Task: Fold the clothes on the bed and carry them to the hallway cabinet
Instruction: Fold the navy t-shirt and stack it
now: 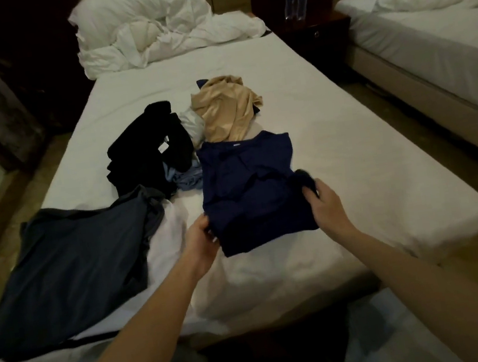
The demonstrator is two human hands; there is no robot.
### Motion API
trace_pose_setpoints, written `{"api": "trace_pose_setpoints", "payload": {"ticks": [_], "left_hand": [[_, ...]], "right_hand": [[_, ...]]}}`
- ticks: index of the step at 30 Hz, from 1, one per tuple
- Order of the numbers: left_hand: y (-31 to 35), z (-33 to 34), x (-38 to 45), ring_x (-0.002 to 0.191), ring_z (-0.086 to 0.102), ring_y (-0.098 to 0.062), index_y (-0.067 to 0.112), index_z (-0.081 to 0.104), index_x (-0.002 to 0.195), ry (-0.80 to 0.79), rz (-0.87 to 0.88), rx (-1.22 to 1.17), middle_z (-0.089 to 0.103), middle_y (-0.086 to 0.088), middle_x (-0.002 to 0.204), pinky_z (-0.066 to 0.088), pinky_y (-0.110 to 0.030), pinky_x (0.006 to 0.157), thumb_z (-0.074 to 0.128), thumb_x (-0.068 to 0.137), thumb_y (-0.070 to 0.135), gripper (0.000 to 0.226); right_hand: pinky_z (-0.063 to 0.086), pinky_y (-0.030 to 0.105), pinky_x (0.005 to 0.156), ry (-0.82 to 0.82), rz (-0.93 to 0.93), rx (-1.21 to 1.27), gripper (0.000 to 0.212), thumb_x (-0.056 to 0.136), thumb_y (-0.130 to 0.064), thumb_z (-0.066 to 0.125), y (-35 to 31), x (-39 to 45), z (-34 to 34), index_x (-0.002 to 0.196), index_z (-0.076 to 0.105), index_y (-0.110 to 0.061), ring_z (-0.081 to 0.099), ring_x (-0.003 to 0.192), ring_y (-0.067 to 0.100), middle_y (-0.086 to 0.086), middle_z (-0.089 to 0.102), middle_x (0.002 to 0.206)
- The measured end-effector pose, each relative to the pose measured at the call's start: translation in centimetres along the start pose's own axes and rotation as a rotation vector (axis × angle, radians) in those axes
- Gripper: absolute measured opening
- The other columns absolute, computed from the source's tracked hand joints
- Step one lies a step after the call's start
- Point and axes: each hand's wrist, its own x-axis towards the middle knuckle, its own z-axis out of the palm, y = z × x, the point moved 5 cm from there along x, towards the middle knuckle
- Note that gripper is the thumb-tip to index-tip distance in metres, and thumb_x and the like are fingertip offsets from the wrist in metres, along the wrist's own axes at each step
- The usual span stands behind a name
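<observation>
You're mid-fold on the navy shirt lying on the bed: your left hand pinches its left edge, your right hand grips the sleeve. Next, bring that sleeve inward.

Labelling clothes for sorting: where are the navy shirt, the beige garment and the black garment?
navy shirt (246, 179): head view, middle of its chest.
beige garment (226, 112): head view, crumpled centre.
black garment (147, 150): head view, middle of the heap.
</observation>
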Motion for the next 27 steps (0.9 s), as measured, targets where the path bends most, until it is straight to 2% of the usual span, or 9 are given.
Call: {"api": "trace_pose_setpoints", "payload": {"ticks": [4, 7, 11, 14, 16, 19, 22, 25, 27], "left_hand": [[4.3, 0.8, 3.1, 0.094, 0.066, -0.025, 0.010, 0.068, 0.109, 0.047, -0.080, -0.284, 0.074, -0.007, 0.094, 0.052, -0.037, 0.081, 0.042, 0.102, 0.023, 0.030], [7.0, 2.1, 5.6, 0.100, 0.067, -0.024, 0.014, 0.069, 0.112, -0.019, -0.106, -0.170, 0.075, -0.005, 0.104, 0.052, -0.037, 0.083, 0.053, 0.100, 0.033, 0.028], [9.8, 2.2, 11.4, 0.111, 0.064, -0.025, 0.014, 0.068, 0.121, 0.000, -0.062, -0.030, 0.069, -0.009, 0.123, 0.052, -0.038, 0.093, 0.062, 0.095, 0.026, 0.029], [10.6, 2.6, 16.3, 0.088, 0.065, -0.025, 0.014, 0.066, 0.103, 0.139, -0.076, -0.011, 0.070, -0.012, 0.100, 0.052, -0.036, 0.072, 0.047, 0.103, 0.015, 0.019], [10.6, 2.4, 19.8, 0.085, 0.063, -0.027, 0.010, 0.066, 0.101, 0.303, -0.096, -0.038, 0.068, -0.010, 0.091, 0.051, -0.037, 0.072, 0.046, 0.102, 0.015, 0.020], [10.8, 0.9, 25.3, 0.087, 0.060, -0.030, -0.003, 0.067, 0.102, 0.491, 0.035, 0.383, 0.065, -0.021, 0.105, 0.049, -0.036, 0.078, 0.051, 0.100, 0.024, 0.031], [10.7, 1.3, 27.8, 0.107, 0.055, -0.038, -0.003, 0.059, 0.118, 0.500, 0.194, 0.975, 0.052, -0.024, 0.125, 0.046, -0.042, 0.094, 0.047, 0.102, 0.027, 0.036], [9.8, 1.7, 28.6, 0.100, 0.058, -0.034, 0.005, 0.051, 0.112, 0.398, 0.233, 1.142, 0.058, -0.017, 0.113, 0.046, -0.038, 0.081, 0.048, 0.097, 0.011, 0.017], [9.5, 1.7, 28.7, 0.085, 0.058, -0.027, 0.005, 0.055, 0.101, 0.319, 0.210, 1.201, 0.062, -0.015, 0.102, 0.044, -0.033, 0.072, 0.046, 0.093, 0.005, 0.012]], "right_hand": [[0.050, 0.042, 0.085, -0.020, 0.039, 0.191, 0.024, 0.104, -0.025, 0.044, -3.1, 5.3, 1.3, 0.106, 0.065, -0.014, 0.064, 0.100, 0.022, 0.004, 0.069, 0.105], [0.049, 0.050, 0.091, -0.081, 0.086, 0.180, 0.030, 0.102, -0.032, 0.047, -4.0, 9.9, 2.9, 0.105, 0.066, -0.009, 0.065, 0.099, 0.026, 0.007, 0.070, 0.104], [0.050, 0.040, 0.078, -0.083, 0.193, 0.153, 0.042, 0.099, -0.040, 0.051, -4.3, 16.2, 4.9, 0.091, 0.070, -0.003, 0.067, 0.090, 0.026, 0.008, 0.072, 0.094], [0.042, 0.034, 0.066, 0.015, 0.212, 0.004, 0.049, 0.099, -0.044, 0.050, -3.5, 21.1, 5.9, 0.080, 0.066, -0.002, 0.063, 0.080, 0.027, 0.010, 0.067, 0.083], [0.043, 0.033, 0.067, 0.041, 0.246, -0.135, 0.042, 0.098, -0.044, 0.049, -1.9, 24.3, 6.8, 0.078, 0.064, -0.009, 0.062, 0.082, 0.027, 0.007, 0.066, 0.084], [0.044, 0.035, 0.072, 0.056, 0.307, -0.391, 0.030, 0.097, -0.042, 0.050, 0.6, 27.8, 7.6, 0.090, 0.058, -0.014, 0.059, 0.085, 0.026, 0.005, 0.062, 0.093], [0.040, 0.043, 0.089, 0.034, 0.269, -0.751, 0.033, 0.099, -0.045, 0.044, 2.5, 29.7, 8.0, 0.108, 0.057, -0.016, 0.049, 0.107, 0.030, 0.010, 0.054, 0.117], [0.036, 0.049, 0.098, -0.035, 0.292, -0.857, 0.040, 0.097, -0.052, 0.046, 4.2, 30.0, 8.0, 0.115, 0.050, -0.017, 0.037, 0.120, 0.036, 0.013, 0.041, 0.129], [0.043, 0.044, 0.092, -0.095, 0.265, -0.695, 0.040, 0.096, -0.045, 0.055, 4.4, 30.0, 8.0, 0.119, 0.044, -0.015, 0.045, 0.115, 0.033, 0.013, 0.047, 0.127]]}}
